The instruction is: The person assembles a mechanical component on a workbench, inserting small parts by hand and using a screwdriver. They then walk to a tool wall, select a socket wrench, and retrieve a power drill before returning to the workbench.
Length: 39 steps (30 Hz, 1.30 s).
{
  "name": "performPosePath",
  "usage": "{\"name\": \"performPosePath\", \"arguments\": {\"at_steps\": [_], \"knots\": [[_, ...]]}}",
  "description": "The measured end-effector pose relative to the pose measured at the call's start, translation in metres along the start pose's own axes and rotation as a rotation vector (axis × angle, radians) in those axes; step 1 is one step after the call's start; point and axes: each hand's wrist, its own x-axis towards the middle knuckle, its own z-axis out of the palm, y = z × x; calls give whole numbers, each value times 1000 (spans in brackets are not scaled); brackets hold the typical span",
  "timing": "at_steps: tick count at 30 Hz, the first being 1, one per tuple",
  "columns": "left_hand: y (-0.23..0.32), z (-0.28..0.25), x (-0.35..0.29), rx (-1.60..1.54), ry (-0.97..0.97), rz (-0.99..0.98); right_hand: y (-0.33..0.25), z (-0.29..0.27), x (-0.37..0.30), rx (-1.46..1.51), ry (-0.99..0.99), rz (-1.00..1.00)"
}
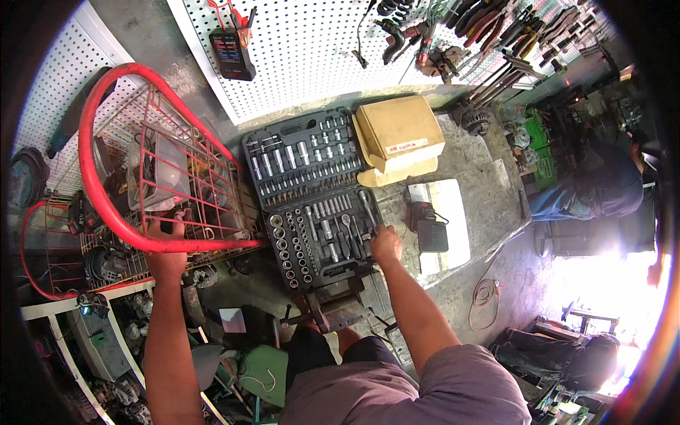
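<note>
A black socket set case (305, 282) lies open on the bench, with rows of chrome sockets and bits in both halves. At the right edge of its lower half, my right hand (387, 245) is closed around the lower end of a ratchet (366, 205), which lies in its slot. A second, smaller ratchet (346, 222) sits in the tray to its left. My left hand (167, 256) reaches into a red-rimmed wire basket (92, 113), its thumb and fingers curved apart. The basket's red rim and wires partly cover that hand. Nothing held shows between its fingers.
A yellow cardboard box (400, 131) stands behind the case. A small black device (432, 235) rests on white paper to the right. In front is a vise (333, 312). Pliers (489, 21) hang on the pegboard. Another person (595, 188) is at far right.
</note>
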Motion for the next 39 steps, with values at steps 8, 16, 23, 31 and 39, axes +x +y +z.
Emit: {"name": "performPosePath", "arguments": {"at_steps": [8, 16, 23, 31, 39], "knots": [[-2, 2, 1, 44, 29, -19, -5, 49, -14, 162, 105, 173], [-3, 3, 0, 76, 44, -6, 15, 48, 5, 205, 49, -6], [-3, 1, 2, 58, 3, -55, 41, 44, 16, 732, 146, 326], [-1, 2, -1, 3, 37, -8, 70, -11, -6, 1715, -330, 343], [3, -1, 1, 38, 11, -15, 61, -13, -9, 1870, -425, 302]]}}
